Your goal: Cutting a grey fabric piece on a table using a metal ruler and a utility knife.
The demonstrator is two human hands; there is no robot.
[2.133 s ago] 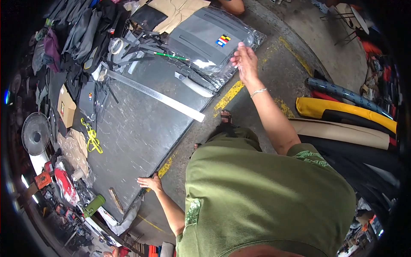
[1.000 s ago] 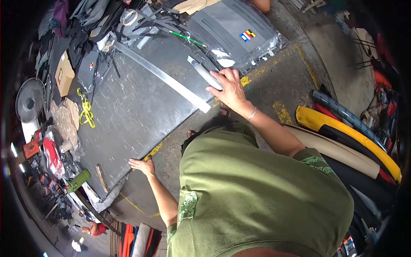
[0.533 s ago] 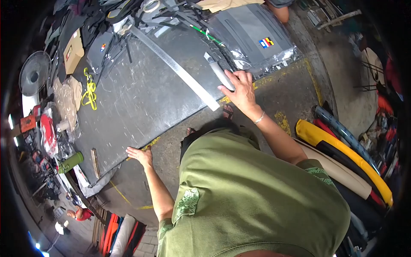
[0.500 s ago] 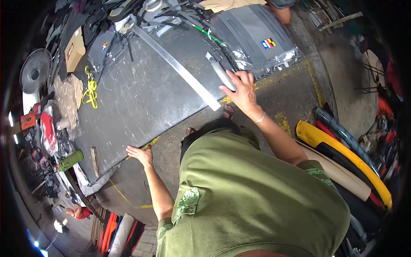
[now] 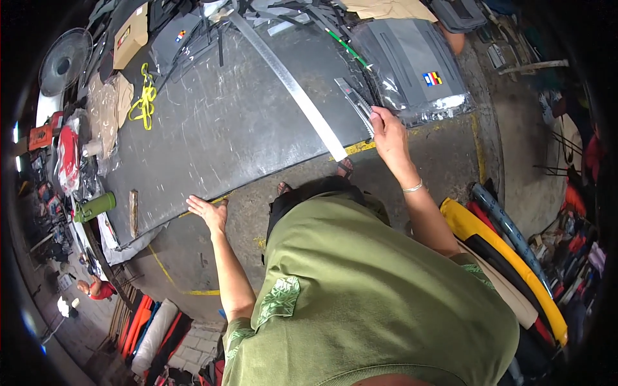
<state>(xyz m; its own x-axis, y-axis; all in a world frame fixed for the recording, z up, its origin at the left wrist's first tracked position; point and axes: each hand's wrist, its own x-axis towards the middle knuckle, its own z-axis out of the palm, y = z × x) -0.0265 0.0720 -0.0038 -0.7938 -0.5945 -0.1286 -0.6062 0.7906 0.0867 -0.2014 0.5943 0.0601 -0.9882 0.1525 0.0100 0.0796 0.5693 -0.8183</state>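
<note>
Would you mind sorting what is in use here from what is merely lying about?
In use: right hand on utility knife; left hand on dark sheet; long metal ruler.
Lying about: yellow cord, green bottle, fan, cardboard box.

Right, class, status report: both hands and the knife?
Right hand on grey utility knife. Left hand flat on dark scratched sheet's edge. Long steel ruler beside knife.

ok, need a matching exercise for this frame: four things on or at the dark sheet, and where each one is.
Things:
1. utility knife
2. long metal ruler
3. yellow strap
4. left hand

Places:
A. flat on the sheet's near edge
B. lying diagonally across the sheet
C. at the sheet's far left part
D. under the right hand's fingers

Pairs: 1-D, 2-B, 3-C, 4-A
</note>
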